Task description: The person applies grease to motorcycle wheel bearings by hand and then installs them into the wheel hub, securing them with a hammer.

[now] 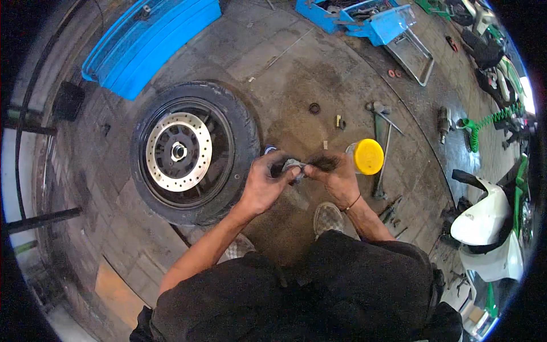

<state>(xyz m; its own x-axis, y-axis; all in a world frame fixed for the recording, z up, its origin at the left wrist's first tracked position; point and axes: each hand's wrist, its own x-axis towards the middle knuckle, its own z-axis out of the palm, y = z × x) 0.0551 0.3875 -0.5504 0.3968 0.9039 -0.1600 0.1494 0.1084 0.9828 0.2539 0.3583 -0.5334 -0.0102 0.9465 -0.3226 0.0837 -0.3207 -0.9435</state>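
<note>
You hold a small grey piece [294,166] at the centre of the frame, too small and too shaded to identify. Your left hand [263,183] grips it with curled fingers and thumb; your right hand [341,178] meets it from the other side, its thumb pressing close, probably so the piece stays steady in fine finger work. Left of centre, a wheel [194,151] lies flat, disc facing up, which likely keeps it stable and its hub exposed. Just beside your right hand stands a yellow-lidded container [369,157], seemingly for easy reach. Above, a brass-coloured cylinder [338,121] and a dark ring [314,108] lie apart, perhaps to stay visible.
</note>
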